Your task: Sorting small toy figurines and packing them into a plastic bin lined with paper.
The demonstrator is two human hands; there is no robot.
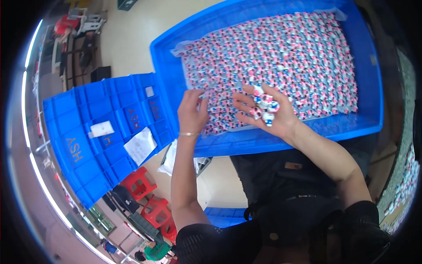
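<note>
Head view, my one feed. Blue bin (246,144) spans 12 to 3 o'clock, packed with rows of small toys (281,53), pink, white and blue, on a thin plastic sheet (178,50). Right hand (283,118) sits off centre toward 2, palm up above the bin's near side; fingers loosely cupped under a loose heap of toys (267,105). Left hand (192,112) sits near centre toward 11, fingers curled narrow; I can't tell whether they pinch anything. Blue crates (79,110) at 9.

Risks, as I judge: a tilted palm or spreading fingers could spill the heap over the bin's rim; the left hand snagging the sheet could topple the rows.
</note>
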